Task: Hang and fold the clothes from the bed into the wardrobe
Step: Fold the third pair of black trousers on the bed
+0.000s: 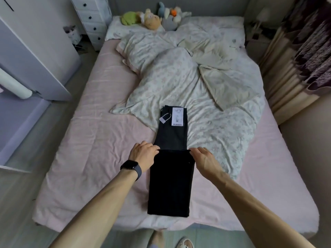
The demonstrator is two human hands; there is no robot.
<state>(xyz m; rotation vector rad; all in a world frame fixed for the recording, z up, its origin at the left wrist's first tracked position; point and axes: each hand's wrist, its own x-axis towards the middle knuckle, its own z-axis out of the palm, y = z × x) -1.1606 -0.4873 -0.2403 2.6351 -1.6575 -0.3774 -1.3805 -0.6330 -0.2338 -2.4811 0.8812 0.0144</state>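
Both arms outstretched, grips [143, 152] [201, 156] pinched

Both hands, left hand [143, 152] and right hand [203, 158], pinch the black trousers' [171, 183] folded edge on the bed [100, 140].

Both arms are bare, with no sleeves. A dark square smartwatch on a dark band [132, 168] sits on the left wrist. Light slippers [184, 242] cover the feet.
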